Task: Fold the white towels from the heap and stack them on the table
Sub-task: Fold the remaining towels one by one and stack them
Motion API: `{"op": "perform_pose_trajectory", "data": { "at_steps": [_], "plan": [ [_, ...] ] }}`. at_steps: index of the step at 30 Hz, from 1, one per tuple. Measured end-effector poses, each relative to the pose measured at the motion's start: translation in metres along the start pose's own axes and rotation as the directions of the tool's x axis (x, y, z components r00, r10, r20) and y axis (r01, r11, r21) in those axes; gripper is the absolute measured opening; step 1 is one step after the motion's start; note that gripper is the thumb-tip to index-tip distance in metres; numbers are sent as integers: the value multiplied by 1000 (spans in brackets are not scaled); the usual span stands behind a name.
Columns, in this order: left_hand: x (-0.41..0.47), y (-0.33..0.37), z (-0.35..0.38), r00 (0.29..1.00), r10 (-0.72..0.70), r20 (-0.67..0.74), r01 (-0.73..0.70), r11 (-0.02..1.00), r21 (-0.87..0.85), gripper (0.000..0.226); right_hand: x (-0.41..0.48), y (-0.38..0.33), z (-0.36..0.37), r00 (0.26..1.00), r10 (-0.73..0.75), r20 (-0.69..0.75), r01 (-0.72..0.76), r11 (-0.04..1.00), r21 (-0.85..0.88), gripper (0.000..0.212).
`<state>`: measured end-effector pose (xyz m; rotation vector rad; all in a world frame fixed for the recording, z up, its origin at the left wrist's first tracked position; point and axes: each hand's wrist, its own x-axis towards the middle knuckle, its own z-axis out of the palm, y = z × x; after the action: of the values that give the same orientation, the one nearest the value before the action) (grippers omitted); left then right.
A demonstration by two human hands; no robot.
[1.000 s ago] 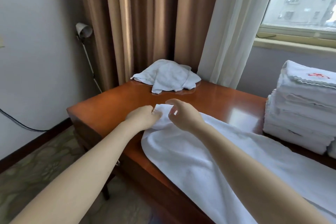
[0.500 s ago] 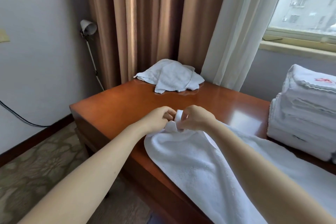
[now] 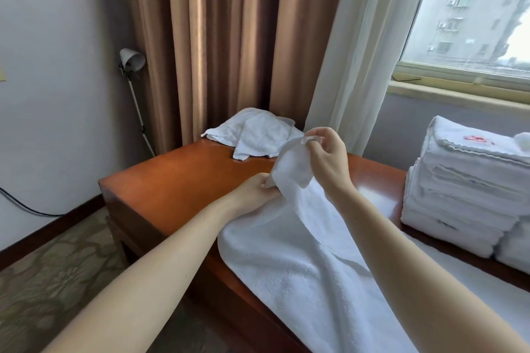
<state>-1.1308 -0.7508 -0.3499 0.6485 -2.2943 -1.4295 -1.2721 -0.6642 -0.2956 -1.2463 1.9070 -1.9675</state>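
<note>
The right hand (image 3: pixel 327 157) has raised the far corner of the towel (image 3: pixel 301 255) off the counter (image 3: pixel 177 180), pinching it just in front of the heap (image 3: pixel 258 135); 0.5 s ago both hands met low on the cloth. The left hand (image 3: pixel 252 189) grips the edge lower, nearer than the heap. Likely the first fold is starting; the stack (image 3: pixel 470 180) stands right of the heap.

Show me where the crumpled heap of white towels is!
In the head view, mid-frame, the crumpled heap of white towels lies at the far end of the glossy wooden table, before the brown curtains.
</note>
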Motion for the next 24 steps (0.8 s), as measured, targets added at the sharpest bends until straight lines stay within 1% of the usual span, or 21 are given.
{"op": "perform_pose_trajectory", "data": {
  "at_steps": [1,3,4,6,8,9,11,12,13,14,15,16,17,18,21,24],
  "plan": [
    [1,3,2,1000,3,-15,-2,999,32,19,0,-2,-3,1000,-8,-29,9,1000,19,29],
    [3,9,3,997,-18,-69,25,995,98,22,-1,-4,-8,997,-13,-80,18,998,60,32],
    [5,14,1,993,-34,-117,47,993,111,23,-1,-5,-11,995,-12,-102,20,997,80,32],
    [8,23,-6,965,-53,-256,79,993,90,24,-1,-7,-16,990,-12,-144,26,995,96,30],
    [10,30,-18,933,-5,-360,47,993,107,31,0,-8,-18,985,-18,-173,35,994,100,29],
    [9,33,-25,927,33,-373,14,992,122,37,1,-9,-19,983,-18,-180,38,993,107,28],
    [0,37,-36,945,84,-317,-34,987,159,48,2,-8,-18,981,-3,-194,25,993,113,25],
    [-5,39,-41,960,88,-266,-30,976,217,56,4,-8,-17,979,9,-202,14,993,113,23],
    [-10,39,-44,971,96,-219,-22,947,321,68,5,-7,-16,977,19,-210,6,993,115,22],
    [-13,37,-46,977,110,-185,-13,889,457,78,6,-6,-15,976,25,-216,-1,993,114,22],
    [-14,33,-47,977,135,-165,-11,806,592,84,7,-6,-13,975,28,-218,-4,994,110,21],
    [-14,29,-47,974,166,-153,-14,721,693,84,8,-5,-10,976,28,-217,-5,994,105,21],
    [-12,23,-48,968,200,-152,-19,660,751,78,8,-5,-7,977,25,-212,-4,995,100,21],
    [-11,18,-48,957,240,-163,-24,627,779,68,8,-4,-4,979,24,-204,-4,995,96,22],
    [-11,2,-51,903,366,-225,-49,607,793,37,8,-1,8,982,26,-186,-11,996,84,22],
    [-12,-7,-54,891,378,-253,-44,627,778,21,6,3,16,984,25,-175,-13,997,70,21]
  ]
}}
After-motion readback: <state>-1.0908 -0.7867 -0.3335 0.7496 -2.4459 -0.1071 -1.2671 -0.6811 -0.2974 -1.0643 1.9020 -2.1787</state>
